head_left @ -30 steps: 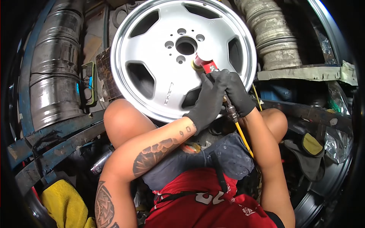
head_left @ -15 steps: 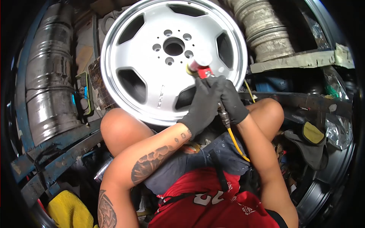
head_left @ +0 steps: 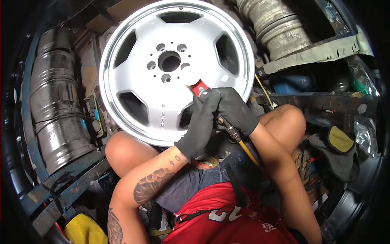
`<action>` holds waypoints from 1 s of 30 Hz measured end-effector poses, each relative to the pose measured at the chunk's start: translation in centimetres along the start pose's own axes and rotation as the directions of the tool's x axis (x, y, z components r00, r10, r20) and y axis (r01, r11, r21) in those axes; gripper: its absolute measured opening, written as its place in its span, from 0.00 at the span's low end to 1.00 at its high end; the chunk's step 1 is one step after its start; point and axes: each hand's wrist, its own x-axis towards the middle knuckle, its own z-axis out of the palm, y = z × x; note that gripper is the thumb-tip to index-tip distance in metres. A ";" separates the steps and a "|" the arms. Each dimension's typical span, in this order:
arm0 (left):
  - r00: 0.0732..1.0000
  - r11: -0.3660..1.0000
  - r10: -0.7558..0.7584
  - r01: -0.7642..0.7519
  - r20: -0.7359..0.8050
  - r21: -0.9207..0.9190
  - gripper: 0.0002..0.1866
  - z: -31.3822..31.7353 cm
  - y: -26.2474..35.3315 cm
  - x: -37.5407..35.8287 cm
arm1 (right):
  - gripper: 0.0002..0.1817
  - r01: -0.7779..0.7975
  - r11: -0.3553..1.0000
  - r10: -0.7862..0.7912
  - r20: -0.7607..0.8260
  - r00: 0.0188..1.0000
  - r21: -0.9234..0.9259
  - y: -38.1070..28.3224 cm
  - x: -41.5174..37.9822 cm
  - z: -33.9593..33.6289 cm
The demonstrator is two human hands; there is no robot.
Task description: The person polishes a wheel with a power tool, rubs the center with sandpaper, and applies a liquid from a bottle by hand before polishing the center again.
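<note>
A silver alloy wheel [head_left: 136, 77] lies face up at my knees, its hub hole and several bolt holes showing. My right hand [head_left: 237, 110], in a dark glove, is wrapped round a small red air sander [head_left: 200, 86]. My gloved left hand [head_left: 195, 126] is closed round the sander's front, its fingers against those of the right. The tool's round head, washed out by glare, overlaps the wheel face just below right of the hub and partly hides one bolt hole. From the tool's rear, a metal coupling [head_left: 232, 132] leads to a yellow air hose [head_left: 248, 152].
Shiny stacked wheel barrels [head_left: 61, 110] line the left, behind a blue metal frame [head_left: 30, 93]. More dull barrels [head_left: 280, 30] stand at the upper right. A yellow cloth [head_left: 85, 229] lies at lower left. A grey and yellow pad [head_left: 340, 140] and another rim [head_left: 345, 209] are at right.
My view has shifted, so the wheel appears farther left and lower. Both hands and the sander have moved along, with the tool's head now slightly closer to the hub. Both hands keep their grip.
</note>
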 end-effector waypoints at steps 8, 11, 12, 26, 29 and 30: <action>0.998 0.999 0.048 -0.048 0.043 -0.004 0.20 -1.0 -1.2 0.9 | 0.18 0.017 0.999 -0.017 0.009 1.000 -0.029 -0.5 0.1 0.0; 0.992 0.991 0.105 -0.111 0.077 0.080 0.21 -2.0 -1.1 1.6 | 0.17 0.047 0.996 -0.050 -0.045 0.998 -0.076 -0.1 0.4 0.6; 0.992 0.991 0.114 -0.117 0.056 0.062 0.22 -1.9 -1.2 1.5 | 0.16 0.032 0.996 -0.033 -0.006 0.999 -0.080 -0.2 0.6 0.5; 0.996 0.978 -0.022 0.004 0.083 0.209 0.30 -0.8 1.4 0.7 | 0.15 0.004 0.997 0.011 -0.186 0.983 0.081 -0.2 -0.8 1.5; 0.995 0.948 0.051 -0.073 0.081 0.308 0.32 -0.8 1.0 0.6 | 0.15 -0.056 0.968 0.099 -0.171 0.980 0.243 0.0 -0.8 1.8; 1.000 0.966 0.006 -0.009 0.015 0.259 0.33 -0.4 1.0 0.2 | 0.15 -0.089 0.950 0.136 -0.141 0.981 0.298 0.1 -0.7 1.8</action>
